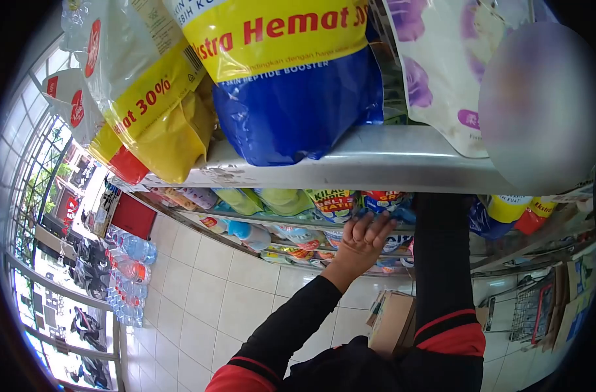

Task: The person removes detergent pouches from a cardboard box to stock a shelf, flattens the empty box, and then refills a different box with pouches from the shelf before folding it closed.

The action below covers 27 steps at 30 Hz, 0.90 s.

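Observation:
My left hand (pixel 366 234) is at the front of the second shelf, its fingers bent over the shelf edge (pixel 298 220). Just above those fingers stand a colourful pouch (pixel 332 204) with yellow lettering and a red-and-blue pouch (pixel 383 201). My right arm, in a black sleeve (pixel 443 255), reaches in under the upper shelf (pixel 350 160). That shelf hides my right hand, so its fingers and anything in them do not show. Blue-and-yellow pouches (pixel 504 212) lie to the right of the sleeve.
Large refill pouches, one blue and yellow (pixel 298 104), overhang the upper shelf. A blurred round shape (pixel 543 108) covers the upper right. Below are a cardboard box (pixel 393 320), a wire trolley (pixel 532 307) and tiled floor (pixel 226 294). Bottled water packs (pixel 127 294) stand by the window.

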### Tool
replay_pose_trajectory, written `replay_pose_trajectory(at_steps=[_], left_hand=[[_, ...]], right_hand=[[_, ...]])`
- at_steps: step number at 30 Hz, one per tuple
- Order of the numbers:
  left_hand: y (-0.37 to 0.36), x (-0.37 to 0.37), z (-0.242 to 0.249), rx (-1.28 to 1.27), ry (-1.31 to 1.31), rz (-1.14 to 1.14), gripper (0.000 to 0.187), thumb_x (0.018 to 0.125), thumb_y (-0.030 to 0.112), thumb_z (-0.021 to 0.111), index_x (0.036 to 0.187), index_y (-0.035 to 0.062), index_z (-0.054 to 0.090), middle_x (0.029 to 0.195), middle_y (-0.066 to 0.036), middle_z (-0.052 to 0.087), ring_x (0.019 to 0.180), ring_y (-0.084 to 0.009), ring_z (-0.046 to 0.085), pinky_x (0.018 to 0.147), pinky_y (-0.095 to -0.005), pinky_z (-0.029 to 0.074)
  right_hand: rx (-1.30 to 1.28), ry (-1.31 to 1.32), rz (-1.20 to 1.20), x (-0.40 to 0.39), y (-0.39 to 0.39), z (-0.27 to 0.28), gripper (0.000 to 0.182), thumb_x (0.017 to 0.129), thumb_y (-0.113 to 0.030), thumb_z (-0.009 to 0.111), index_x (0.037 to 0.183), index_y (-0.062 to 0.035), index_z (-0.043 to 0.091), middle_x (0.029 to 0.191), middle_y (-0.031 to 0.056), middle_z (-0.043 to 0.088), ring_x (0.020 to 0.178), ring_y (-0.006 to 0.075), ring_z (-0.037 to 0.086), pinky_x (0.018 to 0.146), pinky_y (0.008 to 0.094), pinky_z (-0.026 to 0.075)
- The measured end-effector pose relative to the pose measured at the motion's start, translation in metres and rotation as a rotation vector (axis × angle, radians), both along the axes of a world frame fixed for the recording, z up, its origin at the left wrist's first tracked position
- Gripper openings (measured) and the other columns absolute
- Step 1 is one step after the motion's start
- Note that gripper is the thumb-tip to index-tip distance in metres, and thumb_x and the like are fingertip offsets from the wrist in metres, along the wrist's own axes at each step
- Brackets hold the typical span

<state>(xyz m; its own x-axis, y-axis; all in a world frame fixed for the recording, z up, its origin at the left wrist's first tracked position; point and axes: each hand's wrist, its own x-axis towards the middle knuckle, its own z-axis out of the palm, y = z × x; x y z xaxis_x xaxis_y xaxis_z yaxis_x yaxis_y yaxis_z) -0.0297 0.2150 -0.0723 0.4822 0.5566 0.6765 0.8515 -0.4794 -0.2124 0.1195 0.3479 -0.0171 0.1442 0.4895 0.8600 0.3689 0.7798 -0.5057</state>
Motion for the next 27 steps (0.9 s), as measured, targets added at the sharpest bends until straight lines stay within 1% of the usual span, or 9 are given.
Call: replay_pose_trajectory(at_steps=[6,10,18,20,23,24,25,26,27], left_hand=[[0.002,0.001,-0.008,0.018,-0.022,0.019,0.059,0.060,0.022,0.062,0.112,0.0174,0.034,0.117,0.001,0.035,0.106,-0.0200,0.030,0.086,-0.0361,0.021],[-0.001,0.003,-0.002,-0.002,-0.023,0.043,0.061,0.058,0.022,0.063,0.112,0.0178,0.034,0.117,0.000,0.035,0.107,-0.0199,0.029,0.086,-0.0363,0.022],[-0.003,0.005,-0.001,-0.016,-0.015,0.045,0.065,0.055,0.023,0.065,0.112,0.0169,0.034,0.118,-0.002,0.034,0.107,-0.0226,0.028,0.087,-0.0389,0.022],[-0.007,0.007,0.007,-0.160,-0.100,0.004,0.067,0.053,0.024,0.065,0.112,0.0166,0.034,0.117,-0.004,0.035,0.107,-0.0237,0.029,0.087,-0.0401,0.022],[-0.009,0.007,0.010,-0.155,-0.041,0.047,0.072,0.051,0.026,0.065,0.114,0.0111,0.033,0.121,-0.007,0.033,0.108,-0.0271,0.029,0.089,-0.0419,0.022],[-0.015,0.010,0.012,-0.174,0.007,0.085,0.075,0.051,0.027,0.065,0.116,0.0084,0.032,0.123,-0.009,0.031,0.110,-0.0285,0.028,0.090,-0.0431,0.021],[-0.020,0.012,0.016,-0.195,-0.006,0.068,0.075,0.051,0.027,0.065,0.116,0.0084,0.032,0.123,-0.009,0.031,0.110,-0.0285,0.028,0.090,-0.0431,0.021],[-0.022,0.014,0.022,-0.265,0.012,0.100,0.078,0.051,0.028,0.066,0.117,0.0053,0.031,0.124,-0.011,0.030,0.111,-0.0305,0.027,0.092,-0.0447,0.020],[-0.027,0.016,0.027,-0.339,0.033,0.131,0.082,0.050,0.029,0.066,0.118,0.0023,0.029,0.125,-0.014,0.028,0.112,-0.0324,0.026,0.093,-0.0464,0.019]], right_hand=[[-0.032,-0.128,-0.057,-0.011,0.008,0.005,0.038,0.065,-0.010,0.066,0.098,-0.0008,0.050,0.087,0.0129,0.058,0.080,0.0218,0.056,0.066,0.0320,0.045],[-0.042,-0.193,-0.061,-0.013,0.012,0.008,0.037,0.065,-0.010,0.066,0.097,-0.0008,0.050,0.086,0.0124,0.058,0.079,0.0213,0.056,0.066,0.0317,0.045],[-0.009,-0.339,-0.140,-0.016,0.020,0.010,0.035,0.067,-0.010,0.064,0.097,-0.0008,0.050,0.085,0.0116,0.058,0.078,0.0203,0.056,0.065,0.0311,0.045],[-0.014,-0.407,-0.180,0.008,0.016,-0.007,0.034,0.067,-0.010,0.064,0.097,-0.0008,0.050,0.085,0.0114,0.058,0.077,0.0200,0.056,0.064,0.0309,0.045],[-0.008,-0.520,-0.258,0.025,0.025,-0.015,0.033,0.068,-0.009,0.064,0.097,-0.0008,0.050,0.085,0.0111,0.058,0.077,0.0196,0.056,0.064,0.0307,0.045],[-0.022,-0.561,-0.280,0.023,0.003,-0.026,0.033,0.068,-0.009,0.063,0.097,-0.0008,0.050,0.085,0.0110,0.058,0.077,0.0195,0.056,0.064,0.0306,0.045],[-0.040,-0.597,-0.301,0.021,-0.003,-0.030,0.032,0.068,-0.009,0.063,0.097,-0.0008,0.050,0.085,0.0109,0.058,0.077,0.0193,0.056,0.064,0.0305,0.045],[-0.057,-0.630,-0.323,0.011,0.017,-0.021,0.032,0.068,-0.009,0.063,0.097,-0.0008,0.050,0.085,0.0108,0.058,0.077,0.0192,0.056,0.064,0.0305,0.045],[-0.078,-0.663,-0.344,0.016,-0.005,-0.032,0.032,0.068,-0.009,0.063,0.096,-0.0008,0.050,0.084,0.0107,0.058,0.076,0.0191,0.056,0.063,0.0304,0.045]])
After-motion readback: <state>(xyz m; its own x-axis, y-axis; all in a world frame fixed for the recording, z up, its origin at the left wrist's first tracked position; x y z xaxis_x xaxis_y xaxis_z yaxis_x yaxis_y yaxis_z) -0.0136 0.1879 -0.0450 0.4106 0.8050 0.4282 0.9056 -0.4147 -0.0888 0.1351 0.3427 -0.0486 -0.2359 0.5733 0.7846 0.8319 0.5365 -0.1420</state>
